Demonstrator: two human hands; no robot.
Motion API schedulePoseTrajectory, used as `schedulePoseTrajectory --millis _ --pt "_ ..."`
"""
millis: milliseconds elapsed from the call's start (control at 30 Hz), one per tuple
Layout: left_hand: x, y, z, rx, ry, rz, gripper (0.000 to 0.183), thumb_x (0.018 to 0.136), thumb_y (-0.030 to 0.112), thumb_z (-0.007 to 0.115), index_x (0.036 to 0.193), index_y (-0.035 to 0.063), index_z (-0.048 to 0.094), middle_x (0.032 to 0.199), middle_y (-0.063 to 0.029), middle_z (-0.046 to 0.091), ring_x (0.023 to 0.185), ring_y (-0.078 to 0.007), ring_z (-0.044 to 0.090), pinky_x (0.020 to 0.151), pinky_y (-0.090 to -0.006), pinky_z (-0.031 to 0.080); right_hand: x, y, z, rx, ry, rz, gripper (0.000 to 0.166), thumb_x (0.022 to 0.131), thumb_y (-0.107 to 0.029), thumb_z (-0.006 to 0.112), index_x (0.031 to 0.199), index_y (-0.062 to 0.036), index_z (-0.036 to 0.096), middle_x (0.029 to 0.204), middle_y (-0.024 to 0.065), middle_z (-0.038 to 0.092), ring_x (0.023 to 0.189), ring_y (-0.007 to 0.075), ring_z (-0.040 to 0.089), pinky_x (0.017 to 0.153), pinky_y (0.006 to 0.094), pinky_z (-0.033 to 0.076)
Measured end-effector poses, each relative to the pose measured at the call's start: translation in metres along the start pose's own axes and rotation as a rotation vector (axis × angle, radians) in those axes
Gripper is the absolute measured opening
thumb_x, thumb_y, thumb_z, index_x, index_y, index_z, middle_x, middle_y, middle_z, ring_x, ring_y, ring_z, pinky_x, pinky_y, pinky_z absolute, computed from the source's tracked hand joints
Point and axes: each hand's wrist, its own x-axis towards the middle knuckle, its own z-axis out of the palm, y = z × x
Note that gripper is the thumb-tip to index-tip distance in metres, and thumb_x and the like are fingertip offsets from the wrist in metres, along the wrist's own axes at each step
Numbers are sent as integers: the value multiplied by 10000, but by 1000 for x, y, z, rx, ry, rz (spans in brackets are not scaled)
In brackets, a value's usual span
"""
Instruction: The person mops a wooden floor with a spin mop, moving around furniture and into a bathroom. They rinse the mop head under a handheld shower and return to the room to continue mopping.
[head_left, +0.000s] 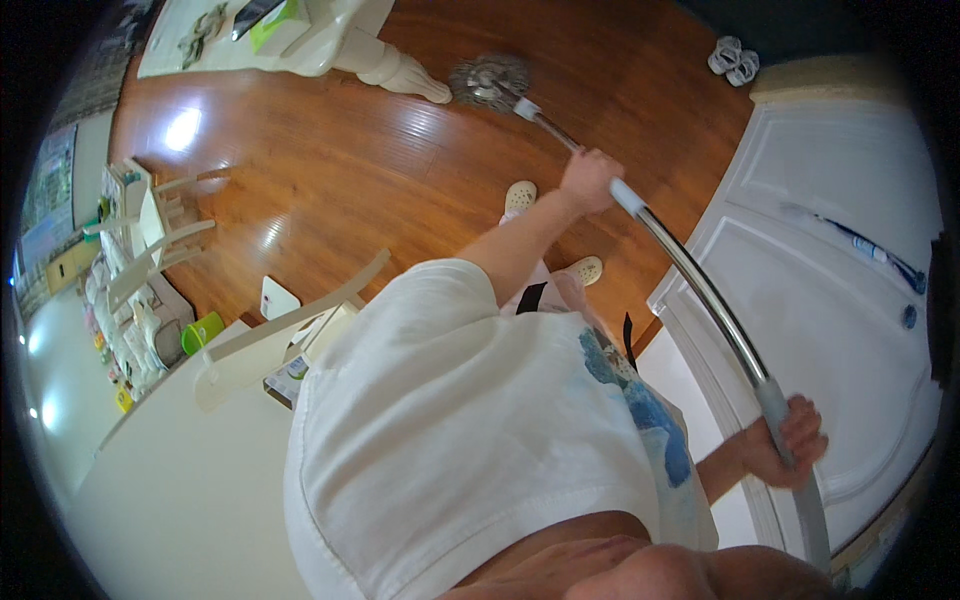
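Observation:
A round, string-headed mop (491, 81) lies on the wooden floor at upper centre, beside the carved foot of a cream furniture leg (409, 77). My left hand (592, 180) is closed around the lower part of its metal handle (705, 289), just below a white collar. Farther up the handle, at lower right, my right hand (791, 442) grips the grey sleeve; it is slightly blurred. The handle crosses in front of white panelled furniture (802, 285). The mop head's strands are blurred.
Cream chairs (154, 225) stand at left, near a green bin (202, 332). A white flat square object (279, 298) is near another chair (300, 315). A pair of shoes (733, 60) sits at upper right. Cream clogs (521, 196) are on my feet.

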Motion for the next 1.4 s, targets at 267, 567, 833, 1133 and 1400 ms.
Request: schedulePoseTrajectory --millis 267,567,833,1133,1400 --pt "-10 73 15 -11 -79 136 128 614 236 644 708 157 606 823 -41 604 951 -243 527 844 -466 368 -16 -77 -15 -191 -42 -204 159 687 -194 455 560 -168 364 478 -29 301 477 114 350 552 316 271" --pt "4 112 -28 -158 -282 347 123 647 228 649 708 127 615 775 -86 616 822 -272 580 752 -407 441 -32 -10 15 -563 68 -379 410 903 -339 460 573 -161 296 423 -40 226 369 111 274 369 226 271" --pt "-4 90 -42 -144 -211 325 83 676 204 608 665 124 590 738 -54 610 833 -244 570 734 -424 417 -35 -19 58 -300 -330 -180 366 857 -217 434 523 -164 296 405 -24 342 373 109 339 464 245 251" --pt "5 25 1 115 -159 292 30 672 155 607 685 131 593 779 -40 594 883 -240 549 761 -418 403 -89 59 -12 -213 -409 24 150 809 -79 533 670 -29 504 642 85 539 611 214 537 597 315 441" --pt "1 97 63 293 -398 184 141 678 262 619 784 171 638 874 -34 602 977 -250 515 733 -455 433 -82 16 -95 -344 -342 158 143 812 -121 602 746 -23 522 666 76 519 681 211 498 649 330 414"
